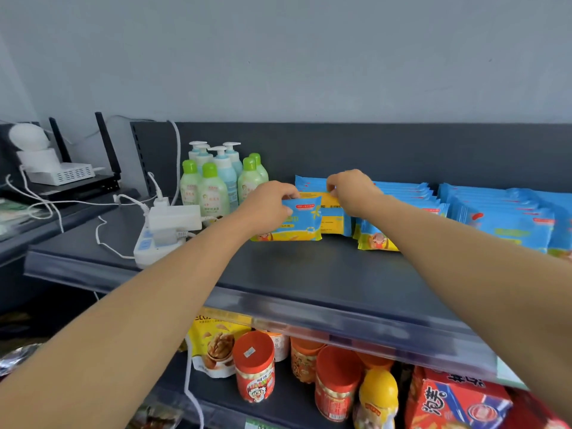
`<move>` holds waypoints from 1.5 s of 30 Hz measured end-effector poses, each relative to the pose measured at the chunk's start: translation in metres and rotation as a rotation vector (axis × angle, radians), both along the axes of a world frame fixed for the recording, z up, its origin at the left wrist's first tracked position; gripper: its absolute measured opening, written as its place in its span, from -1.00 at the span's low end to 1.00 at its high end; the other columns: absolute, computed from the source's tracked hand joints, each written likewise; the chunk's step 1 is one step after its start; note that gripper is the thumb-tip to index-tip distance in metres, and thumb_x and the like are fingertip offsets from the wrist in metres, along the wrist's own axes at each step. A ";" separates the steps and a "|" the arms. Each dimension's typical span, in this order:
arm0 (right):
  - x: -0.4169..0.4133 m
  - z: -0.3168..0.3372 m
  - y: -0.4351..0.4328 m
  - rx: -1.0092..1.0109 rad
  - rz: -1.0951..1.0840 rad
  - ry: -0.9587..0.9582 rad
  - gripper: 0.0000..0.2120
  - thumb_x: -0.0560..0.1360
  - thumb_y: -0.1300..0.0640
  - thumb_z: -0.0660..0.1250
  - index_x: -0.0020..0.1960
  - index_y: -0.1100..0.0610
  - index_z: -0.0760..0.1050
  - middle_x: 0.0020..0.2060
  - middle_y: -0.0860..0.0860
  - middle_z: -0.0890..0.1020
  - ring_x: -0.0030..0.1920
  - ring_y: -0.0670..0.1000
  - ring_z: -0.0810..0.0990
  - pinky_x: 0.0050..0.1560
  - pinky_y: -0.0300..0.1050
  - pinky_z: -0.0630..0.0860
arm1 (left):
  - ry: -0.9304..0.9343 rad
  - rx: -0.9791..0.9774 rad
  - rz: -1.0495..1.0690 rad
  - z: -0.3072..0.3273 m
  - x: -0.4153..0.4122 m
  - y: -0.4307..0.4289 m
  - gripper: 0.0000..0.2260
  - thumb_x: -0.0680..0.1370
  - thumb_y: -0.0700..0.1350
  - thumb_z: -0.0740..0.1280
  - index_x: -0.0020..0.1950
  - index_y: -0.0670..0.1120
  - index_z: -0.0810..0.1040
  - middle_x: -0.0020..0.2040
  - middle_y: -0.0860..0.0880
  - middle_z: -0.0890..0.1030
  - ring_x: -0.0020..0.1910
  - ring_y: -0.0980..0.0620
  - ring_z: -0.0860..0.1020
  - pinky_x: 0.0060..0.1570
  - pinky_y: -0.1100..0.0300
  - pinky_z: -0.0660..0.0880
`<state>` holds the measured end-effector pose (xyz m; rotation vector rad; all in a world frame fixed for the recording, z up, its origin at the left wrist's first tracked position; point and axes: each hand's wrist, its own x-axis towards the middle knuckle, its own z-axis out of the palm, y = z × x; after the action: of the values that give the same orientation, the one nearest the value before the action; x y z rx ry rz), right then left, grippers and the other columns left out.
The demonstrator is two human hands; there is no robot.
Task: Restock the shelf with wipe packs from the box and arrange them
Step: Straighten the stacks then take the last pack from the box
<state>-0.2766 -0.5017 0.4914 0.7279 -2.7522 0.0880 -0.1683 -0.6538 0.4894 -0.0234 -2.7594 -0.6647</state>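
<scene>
On the dark grey top shelf (309, 274) stand blue-and-yellow wipe packs. My left hand (267, 202) grips the top of one upright pack (297, 224) at the left end of the group. My right hand (351, 188) pinches the top edge of the pack behind it (332, 222), which shows a yellow label. To the right, a row of wipe packs (408, 199) stands front to back, and a second row (507, 215) fills the far right. The box is out of view.
Green-capped and pump lotion bottles (216, 181) stand left of the packs. A white power strip with adapters and cables (164, 230) lies at the shelf's left front. A router (62, 174) sits further left. Red-lidded jars (253, 366) and snack bags fill the shelf below.
</scene>
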 end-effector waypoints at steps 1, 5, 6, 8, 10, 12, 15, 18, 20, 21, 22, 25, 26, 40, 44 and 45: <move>-0.002 0.000 0.001 -0.016 0.002 0.006 -0.74 0.53 0.37 0.16 0.15 0.18 0.49 0.07 0.16 0.57 0.05 0.15 0.50 -0.14 -0.08 0.40 | -0.002 -0.005 -0.006 -0.001 -0.004 0.002 -0.75 0.55 -0.29 0.26 0.20 -0.11 0.54 0.18 -0.07 0.53 0.01 0.03 0.45 -0.05 0.20 0.37; -0.003 0.005 0.006 -0.082 0.026 -0.032 -0.72 0.57 0.31 0.16 0.24 0.22 0.48 0.16 0.16 0.56 0.15 0.16 0.52 0.03 -0.04 0.47 | -0.014 -0.009 -0.012 -0.001 -0.013 0.002 -0.75 0.56 -0.28 0.27 0.22 -0.11 0.54 0.19 -0.06 0.52 0.00 0.05 0.43 -0.07 0.21 0.35; -0.003 0.006 0.006 -0.089 0.043 -0.046 -0.73 0.57 0.31 0.15 0.22 0.24 0.50 0.15 0.16 0.58 0.14 0.16 0.53 0.06 -0.01 0.50 | -0.022 -0.011 -0.010 0.000 -0.015 -0.001 -0.75 0.56 -0.28 0.27 0.21 -0.11 0.55 0.19 -0.06 0.53 0.00 0.05 0.44 -0.07 0.21 0.35; -0.001 0.008 0.004 -0.126 0.090 -0.098 -0.74 0.56 0.27 0.16 0.16 0.24 0.55 0.11 0.15 0.61 0.11 0.14 0.55 0.09 0.00 0.52 | -0.042 -0.002 -0.010 0.001 -0.016 -0.006 -0.75 0.55 -0.29 0.29 0.20 -0.11 0.56 0.21 -0.07 0.53 0.03 0.05 0.46 -0.06 0.21 0.36; 0.004 0.010 0.002 -0.152 0.140 -0.163 -0.75 0.55 0.22 0.19 0.14 0.22 0.57 0.09 0.09 0.62 0.10 0.08 0.56 0.09 -0.10 0.49 | -0.059 0.007 -0.016 0.002 -0.016 -0.009 -0.74 0.54 -0.30 0.31 0.21 -0.10 0.56 0.19 -0.06 0.55 0.04 0.04 0.49 -0.04 0.22 0.37; 0.009 0.015 0.001 -0.186 0.179 -0.229 -0.77 0.52 0.20 0.25 0.09 0.25 0.60 -0.08 0.07 0.62 -0.11 -0.01 0.57 -0.11 -0.24 0.45 | -0.059 0.014 -0.034 0.006 -0.012 -0.012 -0.74 0.53 -0.31 0.31 0.19 -0.12 0.57 0.09 -0.04 0.57 -0.03 0.08 0.48 -0.10 0.25 0.37; 0.016 0.020 -0.002 -0.218 0.189 -0.327 -0.81 0.47 0.15 0.33 -0.09 0.26 0.63 -0.40 0.00 0.48 -0.41 -0.10 0.38 -0.35 -0.26 0.32 | -0.042 0.018 -0.055 0.015 -0.005 -0.014 -0.76 0.53 -0.31 0.31 0.16 -0.13 0.58 -0.06 0.00 0.55 -0.11 0.08 0.48 -0.26 0.32 0.38; 0.014 0.009 -0.006 -0.167 0.195 -0.406 -0.84 0.46 0.15 0.36 -0.01 0.14 0.65 -0.11 -0.01 0.67 -0.08 -0.05 0.59 -0.01 -0.17 0.50 | -0.034 -0.018 -0.046 0.020 0.001 -0.018 -0.79 0.53 -0.30 0.31 0.13 -0.13 0.59 -0.09 0.01 0.54 -0.13 0.08 0.48 -0.30 0.33 0.38; 0.014 0.000 -0.009 -0.079 0.164 -0.426 -0.79 0.46 0.12 0.34 0.06 0.13 0.63 0.06 0.01 0.66 0.07 0.02 0.59 0.15 -0.08 0.51 | -0.020 -0.024 -0.017 0.019 0.005 -0.023 -0.80 0.53 -0.31 0.30 0.10 -0.14 0.59 -0.06 -0.03 0.56 -0.15 0.07 0.48 -0.27 0.31 0.40; 0.015 -0.003 -0.011 -0.006 0.149 -0.419 -0.76 0.47 0.08 0.33 0.08 0.15 0.61 0.11 0.04 0.64 0.11 0.06 0.57 0.20 -0.04 0.50 | -0.012 -0.026 0.002 0.018 0.006 -0.026 -0.80 0.53 -0.31 0.29 0.10 -0.14 0.59 -0.03 -0.05 0.58 -0.14 0.06 0.48 -0.21 0.27 0.41; 0.017 -0.005 -0.012 0.068 0.132 -0.411 -0.69 0.48 0.02 0.32 0.13 0.18 0.59 0.15 0.07 0.61 0.15 0.09 0.55 0.24 0.00 0.47 | -0.009 -0.030 0.022 0.017 0.008 -0.028 -0.80 0.53 -0.31 0.29 0.11 -0.15 0.59 0.00 -0.06 0.59 -0.12 0.04 0.48 -0.17 0.23 0.39; 0.021 -0.006 -0.018 0.204 0.078 -0.451 -0.48 0.46 -0.17 0.33 0.23 0.20 0.51 0.16 0.09 0.57 0.15 0.13 0.55 0.24 0.03 0.44 | -0.005 -0.023 0.065 0.013 0.013 -0.034 -0.80 0.53 -0.31 0.29 0.12 -0.17 0.58 0.00 -0.08 0.58 -0.21 0.04 0.46 -0.29 0.26 0.34; 0.021 -0.006 -0.021 0.228 0.062 -0.471 -0.46 0.41 -0.23 0.35 0.16 0.19 0.54 0.07 0.08 0.59 0.06 0.12 0.58 0.17 0.01 0.47 | -0.002 -0.020 0.075 0.012 0.015 -0.035 -0.80 0.53 -0.30 0.29 0.12 -0.17 0.59 0.01 -0.09 0.58 -0.23 0.05 0.45 -0.29 0.26 0.34; 0.011 0.009 -0.013 0.041 0.026 -0.162 -0.77 0.48 0.11 0.38 0.04 0.25 0.55 -0.06 0.10 0.58 0.03 0.14 0.54 0.05 -0.02 0.51 | -0.009 -0.021 0.010 0.008 0.018 -0.027 -0.79 0.54 -0.31 0.27 0.10 -0.12 0.58 -0.04 -0.01 0.55 -0.24 0.07 0.47 -0.36 0.33 0.34; 0.005 0.004 -0.007 -0.023 0.003 -0.151 -0.65 0.50 0.19 0.37 0.27 0.20 0.48 0.17 0.13 0.57 0.15 0.16 0.54 0.12 -0.03 0.51 | -0.033 -0.034 -0.037 0.004 0.007 -0.014 -0.74 0.54 -0.31 0.28 0.18 -0.12 0.57 0.12 -0.05 0.57 0.00 0.04 0.49 -0.08 0.23 0.38; 0.004 0.003 -0.007 -0.033 0.005 -0.148 -0.65 0.49 0.19 0.37 0.26 0.20 0.49 0.18 0.13 0.57 0.15 0.16 0.54 0.12 -0.03 0.52 | -0.037 -0.040 -0.041 0.003 0.003 -0.011 -0.72 0.54 -0.31 0.28 0.23 -0.12 0.55 0.19 -0.06 0.55 0.07 0.02 0.50 -0.03 0.23 0.38</move>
<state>-0.2726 -0.5083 0.4949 0.7468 -2.8813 0.1960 -0.1649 -0.6646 0.4920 -0.0769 -2.8139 -0.6270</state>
